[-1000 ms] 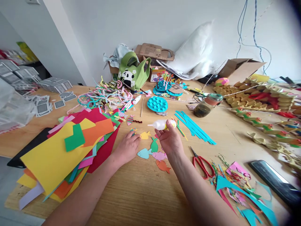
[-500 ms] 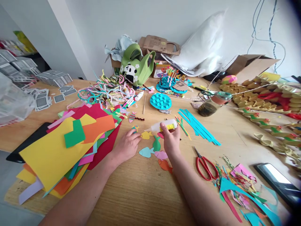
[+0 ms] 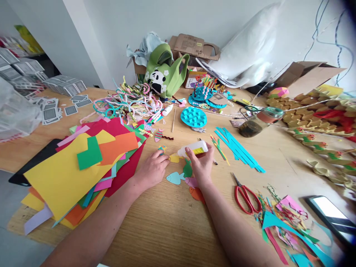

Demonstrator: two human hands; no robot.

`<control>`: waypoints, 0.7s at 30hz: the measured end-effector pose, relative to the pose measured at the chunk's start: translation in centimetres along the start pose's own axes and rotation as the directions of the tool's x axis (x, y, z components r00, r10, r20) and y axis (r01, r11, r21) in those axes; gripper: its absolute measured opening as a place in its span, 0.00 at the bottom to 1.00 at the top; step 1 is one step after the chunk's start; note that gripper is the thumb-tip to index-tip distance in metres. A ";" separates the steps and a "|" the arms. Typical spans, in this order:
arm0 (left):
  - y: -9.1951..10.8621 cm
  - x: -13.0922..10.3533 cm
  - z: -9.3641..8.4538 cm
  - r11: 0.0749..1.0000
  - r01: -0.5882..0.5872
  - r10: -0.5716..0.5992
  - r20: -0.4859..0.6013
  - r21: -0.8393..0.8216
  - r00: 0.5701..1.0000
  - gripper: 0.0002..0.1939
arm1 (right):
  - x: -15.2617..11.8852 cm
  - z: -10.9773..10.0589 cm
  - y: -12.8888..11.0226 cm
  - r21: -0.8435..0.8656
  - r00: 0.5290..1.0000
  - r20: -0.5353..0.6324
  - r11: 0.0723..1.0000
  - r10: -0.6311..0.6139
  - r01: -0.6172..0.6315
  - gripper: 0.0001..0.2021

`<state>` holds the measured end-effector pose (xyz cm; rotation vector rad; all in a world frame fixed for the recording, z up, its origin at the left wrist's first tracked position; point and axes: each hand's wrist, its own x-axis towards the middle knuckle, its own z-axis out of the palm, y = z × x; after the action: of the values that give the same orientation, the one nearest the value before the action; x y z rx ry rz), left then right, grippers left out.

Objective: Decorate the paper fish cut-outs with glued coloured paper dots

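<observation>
My right hand [image 3: 202, 161] is wrapped round a white glue bottle [image 3: 197, 148] with a yellow label, its nozzle tilted down to the left over a yellow paper fish [image 3: 175, 158]. My left hand [image 3: 154, 168] lies on the table with its fingers at the left end of that fish. A small patterned piece [image 3: 162, 149] shows just above my left fingertips. Below are a light blue fish [image 3: 174, 178], a green fish [image 3: 187, 168], a pink fish [image 3: 191, 182] and an orange fish [image 3: 196, 194], the last three partly behind my right hand.
Coloured paper sheets [image 3: 63, 174] are piled at the left. Red-handled scissors [image 3: 246, 198], paper scraps [image 3: 289, 222] and a phone [image 3: 330, 218] lie at the right. Blue strips [image 3: 240, 150], a blue egg-carton disc [image 3: 194, 117] and a jar [image 3: 260, 122] stand farther back.
The glue bottle's nozzle has shifted from the fish's left top edge to over its body, the bottle tilting slightly more. The whole view has shifted a little.
</observation>
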<state>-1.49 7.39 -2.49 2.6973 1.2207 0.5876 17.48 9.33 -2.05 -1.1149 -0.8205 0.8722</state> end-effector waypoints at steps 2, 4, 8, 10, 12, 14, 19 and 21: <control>0.0 0.0 -0.1 1.000 0.003 -0.003 0.005 -0.007 1.000 0.22 | -0.1 0.0 0.0 -0.031 1.000 0.011 1.000 -0.002 0.002 0.29; 0.0 0.0 -0.1 1.000 0.005 -0.005 0.011 -0.009 1.000 0.21 | -0.2 0.0 0.1 -0.056 1.000 0.013 0.998 -0.012 0.013 0.30; 0.0 0.0 -0.1 1.000 -0.001 0.001 0.013 -0.005 1.000 0.21 | -0.1 -0.2 0.6 -0.068 1.000 0.000 0.997 -0.029 0.029 0.31; -0.1 0.0 0.1 1.000 -0.005 0.005 0.012 0.003 1.000 0.21 | 0.0 -0.3 0.8 -0.083 0.999 0.004 0.996 -0.034 0.034 0.31; -0.2 0.0 0.1 1.000 -0.008 0.008 0.009 0.013 1.000 0.21 | 0.1 -0.4 1.0 -0.107 0.999 0.009 0.993 -0.039 0.039 0.31; -0.2 0.0 0.2 1.000 -0.007 0.007 0.008 0.019 1.000 0.21 | 0.1 -0.5 1.0 -0.128 0.999 0.013 0.991 -0.039 0.040 0.31; -0.1 0.1 0.1 1.000 -0.005 0.005 0.004 0.013 1.000 0.21 | 0.0 -0.4 0.9 -0.156 0.999 0.026 0.987 -0.034 0.037 0.31; 0.0 0.1 0.1 1.000 -0.004 0.004 0.005 0.015 1.000 0.22 | 0.0 -0.4 1.0 -0.182 0.999 0.034 0.982 -0.040 0.046 0.30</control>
<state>-1.44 7.49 -2.53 2.7129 1.2236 0.5746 17.69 9.40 -3.06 -1.2417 -0.9611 0.7911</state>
